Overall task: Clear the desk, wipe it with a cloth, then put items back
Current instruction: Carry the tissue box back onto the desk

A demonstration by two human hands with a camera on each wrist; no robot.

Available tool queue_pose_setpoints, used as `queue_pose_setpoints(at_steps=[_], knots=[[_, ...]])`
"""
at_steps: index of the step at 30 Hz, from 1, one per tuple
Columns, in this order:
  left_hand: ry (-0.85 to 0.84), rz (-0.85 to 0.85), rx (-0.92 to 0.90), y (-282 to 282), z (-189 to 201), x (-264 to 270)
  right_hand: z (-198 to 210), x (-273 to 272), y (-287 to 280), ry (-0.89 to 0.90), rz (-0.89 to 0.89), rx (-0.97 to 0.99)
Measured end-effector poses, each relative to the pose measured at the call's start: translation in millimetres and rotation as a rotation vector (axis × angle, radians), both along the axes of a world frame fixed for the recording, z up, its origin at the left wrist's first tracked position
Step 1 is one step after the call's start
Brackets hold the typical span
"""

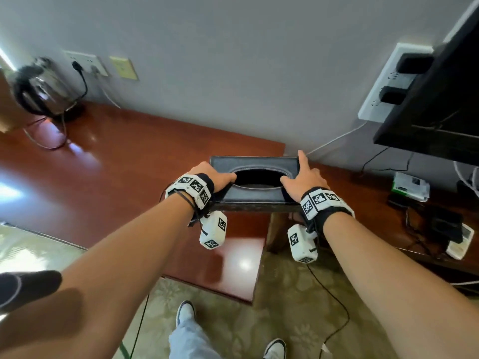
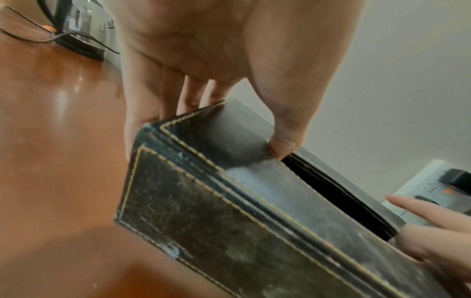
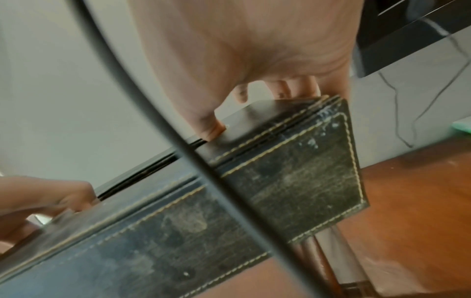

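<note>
A worn black leather tissue box [image 1: 255, 196] with pale stitching and an oval top opening is held level over the right end of the glossy red-brown desk [image 1: 116, 164]. My left hand [image 1: 210, 174] grips its left end, thumb at the rim of the opening and fingers down the end face [image 2: 163, 96]. My right hand [image 1: 303, 174] grips the right end, thumb at the opening's other rim, index finger stretched to the far corner. The box [image 2: 229, 221] fills the left wrist view and also the right wrist view [image 3: 280, 181]. No cloth is in view.
A steel kettle [image 1: 44, 86] on its base stands at the desk's far left, plugged into the wall. A black TV [image 1: 440, 99] and a white power strip [image 1: 388, 81] hang at right. The lower cabinet [image 1: 375, 203] at right carries a white-green packet [image 1: 409, 186], cables and small devices.
</note>
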State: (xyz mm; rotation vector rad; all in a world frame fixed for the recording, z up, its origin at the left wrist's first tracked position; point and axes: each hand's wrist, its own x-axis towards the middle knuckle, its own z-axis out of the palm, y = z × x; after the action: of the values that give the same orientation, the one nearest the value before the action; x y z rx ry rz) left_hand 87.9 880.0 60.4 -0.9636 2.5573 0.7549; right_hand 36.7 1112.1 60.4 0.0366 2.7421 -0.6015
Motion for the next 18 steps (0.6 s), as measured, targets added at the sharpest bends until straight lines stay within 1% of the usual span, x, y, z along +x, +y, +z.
queue_pose_setpoints(at_steps=[3,10,14,18], knots=[[0.002,-0.007,0.006,-45,0,0,5,-4,-47,-0.01,0.049,0.02],[-0.002,-0.075,-0.002,-153,2,-17,8,-14,-149,-0.008,0.013,0.052],[-0.008,-0.121,-0.009,-189,5,-31,8,-15,-182,0.006,-0.022,0.058],[-0.007,-0.185,-0.019,-200,4,-52,3,-24,-189,0.008,-0.075,0.06]])
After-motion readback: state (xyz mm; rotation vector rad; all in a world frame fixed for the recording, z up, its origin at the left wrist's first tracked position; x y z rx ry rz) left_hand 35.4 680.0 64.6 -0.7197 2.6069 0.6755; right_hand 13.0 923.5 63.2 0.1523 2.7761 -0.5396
